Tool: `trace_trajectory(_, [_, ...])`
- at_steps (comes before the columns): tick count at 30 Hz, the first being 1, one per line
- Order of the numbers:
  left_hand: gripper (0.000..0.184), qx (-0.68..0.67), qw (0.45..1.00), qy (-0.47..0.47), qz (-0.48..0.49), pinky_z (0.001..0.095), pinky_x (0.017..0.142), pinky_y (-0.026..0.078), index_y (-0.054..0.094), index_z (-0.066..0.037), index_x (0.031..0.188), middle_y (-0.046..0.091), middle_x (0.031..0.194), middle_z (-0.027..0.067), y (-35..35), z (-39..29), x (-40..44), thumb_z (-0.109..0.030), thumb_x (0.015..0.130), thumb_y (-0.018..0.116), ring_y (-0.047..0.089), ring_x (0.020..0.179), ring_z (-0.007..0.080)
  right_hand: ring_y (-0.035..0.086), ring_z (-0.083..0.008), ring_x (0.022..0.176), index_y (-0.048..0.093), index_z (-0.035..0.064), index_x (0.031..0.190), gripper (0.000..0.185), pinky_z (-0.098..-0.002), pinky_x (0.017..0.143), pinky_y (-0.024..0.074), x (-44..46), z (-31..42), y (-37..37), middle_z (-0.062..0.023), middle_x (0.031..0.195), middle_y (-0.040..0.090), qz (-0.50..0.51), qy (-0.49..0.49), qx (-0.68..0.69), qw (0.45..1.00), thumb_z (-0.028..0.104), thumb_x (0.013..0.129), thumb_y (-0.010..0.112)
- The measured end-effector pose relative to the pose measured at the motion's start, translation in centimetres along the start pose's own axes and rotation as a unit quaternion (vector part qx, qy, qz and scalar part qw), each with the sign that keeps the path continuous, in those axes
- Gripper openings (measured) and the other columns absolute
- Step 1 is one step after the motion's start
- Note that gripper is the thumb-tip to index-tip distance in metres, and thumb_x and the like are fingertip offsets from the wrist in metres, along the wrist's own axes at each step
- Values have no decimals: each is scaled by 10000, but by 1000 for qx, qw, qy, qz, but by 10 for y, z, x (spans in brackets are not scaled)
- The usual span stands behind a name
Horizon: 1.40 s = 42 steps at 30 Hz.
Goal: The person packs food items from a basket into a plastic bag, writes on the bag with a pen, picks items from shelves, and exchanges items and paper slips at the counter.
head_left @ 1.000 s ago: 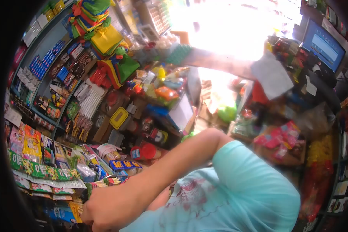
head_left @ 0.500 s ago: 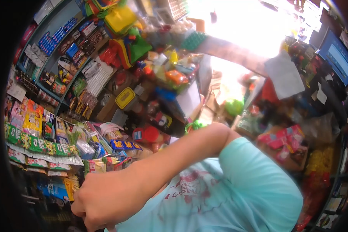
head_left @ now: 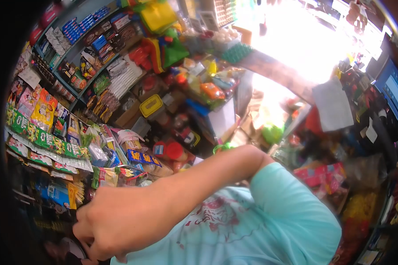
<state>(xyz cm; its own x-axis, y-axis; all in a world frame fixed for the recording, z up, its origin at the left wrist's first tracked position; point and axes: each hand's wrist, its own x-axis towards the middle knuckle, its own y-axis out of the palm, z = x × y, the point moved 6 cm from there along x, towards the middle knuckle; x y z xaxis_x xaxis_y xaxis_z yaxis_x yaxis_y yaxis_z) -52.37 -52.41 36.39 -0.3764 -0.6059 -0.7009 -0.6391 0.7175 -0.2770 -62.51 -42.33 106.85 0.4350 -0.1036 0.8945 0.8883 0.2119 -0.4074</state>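
My right hand (head_left: 119, 221) reaches across my chest to the lower left, its arm coming from a light turquoise sleeve. Its fingers are curled downward and closed; the back of the hand hides whatever they may hold. Just beyond the knuckles are a blue pack (head_left: 57, 193) and a yellow-edged packet (head_left: 72, 195). Below them, beside the fingertips, is a dark rounded shape (head_left: 75, 251), too dim to name. Several green snack packets (head_left: 42, 137) hang in a strip farther up on the left. I see no left hand.
Stocked shelves (head_left: 82, 66) rise at the upper left. A yellow-lidded box (head_left: 151, 106) and a red-lidded jar (head_left: 174, 150) stand ahead. Bagged goods (head_left: 212, 90) are piled in the middle. A monitor (head_left: 392, 92) is at the right, near a bright opening.
The view has tilted down and turned slightly left, so the shelves and goods appear shifted. My right hand stays curled, a little higher and farther left. A dark rounded shape now shows beside it.
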Motion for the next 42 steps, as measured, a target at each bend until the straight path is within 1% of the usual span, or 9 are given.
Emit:
trace_trajectory(8, [274, 3, 996, 82, -23, 335, 713, 532, 673, -47, 972, 687, 834, 99, 9, -22, 30, -247, 791, 722, 654, 768, 202, 593, -320, 761, 613, 58, 831, 280, -426, 575, 459, -28, -28, -17, -104, 830, 521, -6, 26, 116, 993, 283, 723, 739])
trace_trajectory(13, [277, 24, 979, 117, -164, 338, 721, 534, 672, -46, 973, 689, 839, 102, 5, 56, 36, -250, 792, 722, 656, 777, 204, 632, -191, 692, 659, 22, 857, 199, -311, 621, 483, -194, -143, -2, -111, 811, 632, -28, 434, 89, 896, 142, 751, 778])
trace_trajectory(17, [260, -22, 968, -40, -245, 338, 791, 524, 694, -44, 895, 705, 925, 136, 5, 71, -92, -260, 757, 733, 664, 857, 200, 627, -347, 971, 617, 46, 1077, 439, -456, 831, 499, -471, -153, 48, -175, 1002, 651, 352, 576, -178, 716, 324, 764, 750])
trace_trajectory(20, [345, -137, 941, -124, -285, 365, 756, 535, 712, -53, 933, 715, 874, 140, 31, 154, -139, -318, 714, 729, 689, 820, 261, 569, -344, 1119, 634, 50, 1124, 561, -436, 912, 478, -621, -95, 72, -188, 1083, 658, 569, 615, -31, 545, 393, 704, 777])
trace_trajectory(23, [297, -72, 928, -220, -293, 383, 803, 531, 719, -94, 967, 708, 955, 127, 74, 253, -175, -331, 801, 655, 681, 877, 286, 626, -350, 1032, 631, 37, 1138, 556, -439, 890, 495, -782, -67, 109, -198, 1060, 667, 531, 499, 77, 680, 385, 726, 771])
trace_trajectory(30, [317, 373, 897, 3, -237, 408, 858, 514, 705, -133, 1048, 692, 1054, 117, 95, 313, -198, -366, 884, 568, 664, 940, 309, 663, -367, 874, 621, 17, 1054, 423, -448, 758, 523, -525, -188, 187, -192, 935, 676, 402, 613, -10, 681, 317, 779, 738])
trace_trajectory(33, [313, -136, 921, -242, -274, 401, 833, 514, 687, -106, 1050, 702, 966, 113, 15, 287, -229, -336, 849, 618, 669, 935, 266, 663, -358, 832, 604, 13, 1017, 381, -450, 705, 515, -461, -234, 242, -202, 860, 659, 353, 512, -72, 780, 316, 811, 707])
trace_trajectory(38, [226, -245, 906, -36, -344, 328, 600, 515, 669, -77, 947, 667, 792, 56, -77, 333, -173, -221, 779, 711, 641, 662, 163, 664, -354, 835, 615, 19, 1031, 424, -437, 746, 521, -397, -247, 289, -180, 877, 677, 274, 626, 16, 730, 383, 825, 688])
trace_trajectory(42, [247, -283, 922, -151, -219, 260, 521, 437, 616, -152, 1043, 602, 847, -23, -137, 327, -173, -300, 851, 661, 571, 680, 85, 663, -357, 897, 642, 29, 1043, 444, -439, 802, 519, -483, -213, 279, -193, 942, 686, 261, 699, -10, 665, 404, 809, 687])
